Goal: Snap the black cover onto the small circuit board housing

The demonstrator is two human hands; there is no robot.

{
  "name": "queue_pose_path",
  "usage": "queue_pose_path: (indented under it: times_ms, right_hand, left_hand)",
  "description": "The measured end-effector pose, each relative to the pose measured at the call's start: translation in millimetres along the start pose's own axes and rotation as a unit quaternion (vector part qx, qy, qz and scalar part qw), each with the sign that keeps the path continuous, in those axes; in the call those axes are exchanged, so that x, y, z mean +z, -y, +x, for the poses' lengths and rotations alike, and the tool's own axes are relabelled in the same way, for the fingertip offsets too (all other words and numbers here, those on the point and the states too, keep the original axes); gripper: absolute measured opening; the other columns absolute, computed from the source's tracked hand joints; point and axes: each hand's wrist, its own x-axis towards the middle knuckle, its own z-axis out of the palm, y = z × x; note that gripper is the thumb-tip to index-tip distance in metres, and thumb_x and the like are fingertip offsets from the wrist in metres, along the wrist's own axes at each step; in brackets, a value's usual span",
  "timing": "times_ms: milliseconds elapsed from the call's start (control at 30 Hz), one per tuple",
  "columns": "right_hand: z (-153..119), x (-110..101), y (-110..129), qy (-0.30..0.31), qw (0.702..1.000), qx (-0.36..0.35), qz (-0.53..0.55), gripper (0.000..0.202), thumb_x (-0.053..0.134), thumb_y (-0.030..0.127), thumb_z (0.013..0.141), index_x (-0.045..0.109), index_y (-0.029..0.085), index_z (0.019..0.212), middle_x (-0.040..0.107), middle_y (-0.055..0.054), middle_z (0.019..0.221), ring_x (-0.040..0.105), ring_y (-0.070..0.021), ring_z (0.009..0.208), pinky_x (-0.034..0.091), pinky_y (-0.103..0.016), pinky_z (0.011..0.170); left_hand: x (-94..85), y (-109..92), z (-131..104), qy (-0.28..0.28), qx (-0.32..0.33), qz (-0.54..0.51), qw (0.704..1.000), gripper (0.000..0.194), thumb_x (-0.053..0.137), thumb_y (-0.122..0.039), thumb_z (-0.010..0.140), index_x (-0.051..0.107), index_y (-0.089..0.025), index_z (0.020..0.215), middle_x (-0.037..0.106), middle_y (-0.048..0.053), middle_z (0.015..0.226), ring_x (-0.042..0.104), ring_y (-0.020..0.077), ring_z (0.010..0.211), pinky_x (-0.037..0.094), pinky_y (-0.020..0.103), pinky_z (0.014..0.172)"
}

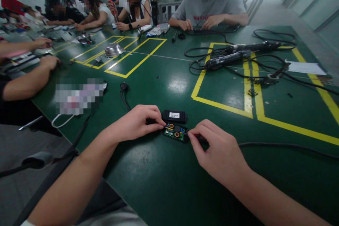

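A small black plastic case with an exposed green circuit board point(174, 132) lies on the table in front of me. Round copper coils and blue wires show on the board. My left hand point(143, 122) pinches the left end of this case, thumb and forefinger together. At its right end, my right hand point(212, 141) closes thumb and finger on the edge; whether a wire is also between the fingertips I cannot make out. Just behind the case lies its ribbed black cover point(174, 116) with a white label. A black power plug point(124, 87) trails its cable toward my left hand.
Two black electric screwdrivers point(227, 59) with looped cords lie at the right on the green table point(148, 176). A metal bowl-shaped part point(113, 50) stands farther left. Another black cable point(286, 144) runs off rightward. Co-workers sit across and at the left, their hands on the table.
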Motion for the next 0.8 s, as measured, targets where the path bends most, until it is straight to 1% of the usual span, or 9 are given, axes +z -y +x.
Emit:
queue_pose_path:
  times_ms: [133,267,567,700,800]
  right_hand:
    - [-0.4,1.1,-1.1,0.010,1.000,0.006,-0.016,0.021,0.058,0.015,0.103,0.067,0.021,0.085,0.068,-0.004,0.086,0.065,-0.0180,0.071,0.049,-0.031,0.064]
    - [0.6,0.9,-1.3,0.007,0.999,-0.009,-0.039,0.020,0.057,0.016,0.103,0.066,0.021,0.086,0.068,-0.005,0.085,0.061,-0.0184,0.069,0.045,-0.033,0.065]
    - [1.9,-0.3,-2.4,0.015,0.999,-0.015,-0.033,0.020,0.055,0.015,0.102,0.063,0.021,0.085,0.067,-0.004,0.081,0.059,-0.0182,0.069,0.041,-0.033,0.068]
    - [0.8,0.3,-1.6,0.023,0.999,-0.004,-0.046,0.020,0.053,0.016,0.102,0.064,0.021,0.087,0.069,-0.005,0.082,0.057,-0.0179,0.066,0.038,-0.033,0.066]
    - [0.4,0.9,-0.1,0.029,0.998,0.010,-0.046,0.019,0.052,0.017,0.102,0.066,0.020,0.090,0.069,-0.005,0.082,0.058,-0.0186,0.067,0.038,-0.035,0.067]
  left_hand:
    - [1.3,1.9,0.3,-0.004,0.006,0.012,1.000,0.007,0.079,-0.020,0.099,0.086,-0.021,0.099,0.078,0.004,0.101,0.075,0.0162,0.089,0.056,0.027,0.086]
    - [1.5,0.6,1.1,-0.005,0.005,0.019,1.000,0.008,0.079,-0.020,0.099,0.087,-0.021,0.099,0.078,0.005,0.102,0.075,0.0169,0.091,0.056,0.027,0.087]
    - [1.0,-0.6,1.5,0.000,-0.002,0.003,1.000,0.008,0.078,-0.018,0.098,0.086,-0.019,0.098,0.078,0.005,0.102,0.075,0.0166,0.091,0.056,0.027,0.086]
    - [1.1,-1.6,1.7,-0.001,-0.012,0.003,1.000,0.007,0.078,-0.020,0.097,0.085,-0.020,0.099,0.079,0.006,0.103,0.076,0.0177,0.092,0.057,0.028,0.087]
    - [0.6,-2.6,2.5,-0.005,-0.018,0.004,1.000,0.006,0.079,-0.021,0.096,0.083,-0.020,0.100,0.079,0.006,0.102,0.075,0.0186,0.092,0.057,0.029,0.086]
